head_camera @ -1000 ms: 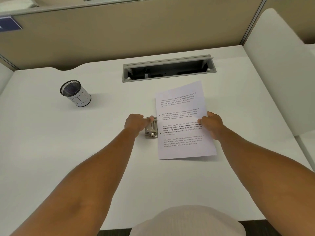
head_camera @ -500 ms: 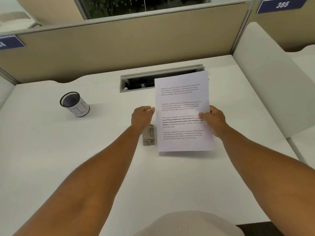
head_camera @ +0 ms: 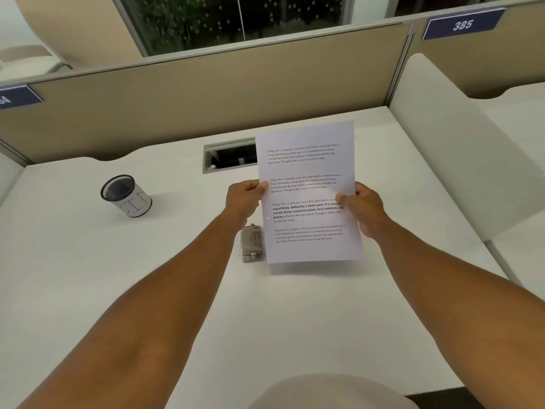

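Sheet (head_camera: 308, 172): held above the counter (head_camera: 177, 276), long axis 12 to 6.
Left hand (head_camera: 243, 199): fingers clamped on the 9 o'clock edge.
Right hand (head_camera: 365, 209): fingers clamped on the 3 o'clock edge.
Punch (head_camera: 251, 243): at 7 o'clock, nearer the left hand.

Your sheet (head_camera: 306, 172) is white with four blocks of black print, part of the third in bold. The punch (head_camera: 251, 243) is dull silver-grey. The cup (head_camera: 126, 196) is black mesh wrapped in white with pale grey letters. Your bench (head_camera: 177, 290) is white, the partition (head_camera: 206, 93) beige, its sign (head_camera: 463, 24) navy with white numerals.
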Motion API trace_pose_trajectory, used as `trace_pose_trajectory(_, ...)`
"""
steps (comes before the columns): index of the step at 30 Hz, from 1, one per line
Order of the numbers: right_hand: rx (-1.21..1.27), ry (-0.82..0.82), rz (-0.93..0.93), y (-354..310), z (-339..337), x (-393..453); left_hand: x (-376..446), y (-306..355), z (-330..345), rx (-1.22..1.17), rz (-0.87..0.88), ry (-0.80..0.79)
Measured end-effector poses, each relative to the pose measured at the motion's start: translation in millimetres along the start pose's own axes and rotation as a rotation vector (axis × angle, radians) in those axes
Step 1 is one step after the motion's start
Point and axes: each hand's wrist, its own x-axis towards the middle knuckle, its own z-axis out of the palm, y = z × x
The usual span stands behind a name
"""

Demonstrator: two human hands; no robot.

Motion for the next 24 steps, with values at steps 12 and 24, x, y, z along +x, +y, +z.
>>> trace_pose_trajectory(12, 0.103, 0.021, 0.002, -10, -2, 2, -13, -5, -5, -0.003, 0.012, -0.200)
trace_pose_trajectory(24, 0.091, 0.039, -0.001, -10, -7, 2, -16, -6, -2, -0.022, 0.000, -0.242)
